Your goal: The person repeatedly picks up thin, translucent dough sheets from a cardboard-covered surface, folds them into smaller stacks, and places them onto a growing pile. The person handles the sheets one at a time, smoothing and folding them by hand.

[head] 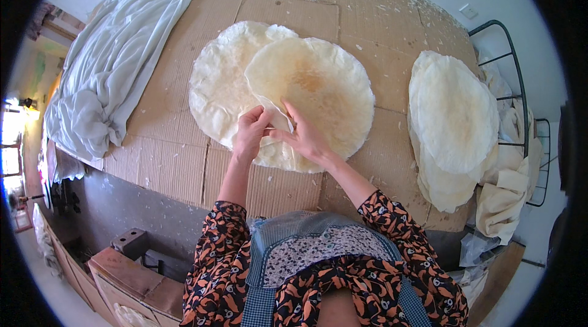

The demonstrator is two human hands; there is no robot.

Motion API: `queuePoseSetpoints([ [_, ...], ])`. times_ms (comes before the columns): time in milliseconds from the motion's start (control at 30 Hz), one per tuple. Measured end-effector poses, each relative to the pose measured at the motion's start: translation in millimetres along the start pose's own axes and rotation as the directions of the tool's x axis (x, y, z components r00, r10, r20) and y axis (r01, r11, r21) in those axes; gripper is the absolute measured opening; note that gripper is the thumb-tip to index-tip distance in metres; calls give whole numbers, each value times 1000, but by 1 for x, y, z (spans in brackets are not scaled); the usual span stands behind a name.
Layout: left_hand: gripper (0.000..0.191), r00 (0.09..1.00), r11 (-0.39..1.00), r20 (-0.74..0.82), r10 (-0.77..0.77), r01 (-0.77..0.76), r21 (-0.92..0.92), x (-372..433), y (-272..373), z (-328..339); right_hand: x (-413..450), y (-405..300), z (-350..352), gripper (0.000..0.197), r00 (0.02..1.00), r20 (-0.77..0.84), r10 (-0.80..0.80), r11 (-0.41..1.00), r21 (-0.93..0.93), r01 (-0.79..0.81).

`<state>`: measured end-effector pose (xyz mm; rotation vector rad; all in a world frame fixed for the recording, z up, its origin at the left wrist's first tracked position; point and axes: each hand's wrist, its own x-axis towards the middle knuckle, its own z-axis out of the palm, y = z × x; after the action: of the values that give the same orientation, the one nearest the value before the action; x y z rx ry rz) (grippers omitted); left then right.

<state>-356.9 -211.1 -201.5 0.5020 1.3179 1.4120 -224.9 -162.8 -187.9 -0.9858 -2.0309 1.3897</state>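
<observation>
A thin, round, pale flatbread [317, 78] with a browned middle lies before me, its near-left edge lifted and folded. My left hand [250, 130] pinches that raised edge between thumb and fingers. Close beside it, my right hand [307, 139] grips the fold, its thumb pointing towards the left hand and its index finger lying on the bread's upper face. Beneath and to the left spreads another wide round flatbread [218, 69] with a wrinkled rim. How many sheets lie under the top one, I cannot tell.
Cardboard sheets [170, 115] strewn with pale flakes cover the broad work surface. A stack of flatbreads [452, 111] sits at the right, near a dark metal rack [519, 83] and beige cloth [503, 203]. Crumpled white cloth [115, 65] covers the left end. Below left stands a hollow block [130, 240].
</observation>
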Motion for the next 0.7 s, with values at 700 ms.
queuePoseSetpoints([
  [700, 21, 966, 691, -218, 138, 64, 720, 15, 48, -6, -16, -27, -52, 31, 995, 103, 10, 978, -206, 11],
])
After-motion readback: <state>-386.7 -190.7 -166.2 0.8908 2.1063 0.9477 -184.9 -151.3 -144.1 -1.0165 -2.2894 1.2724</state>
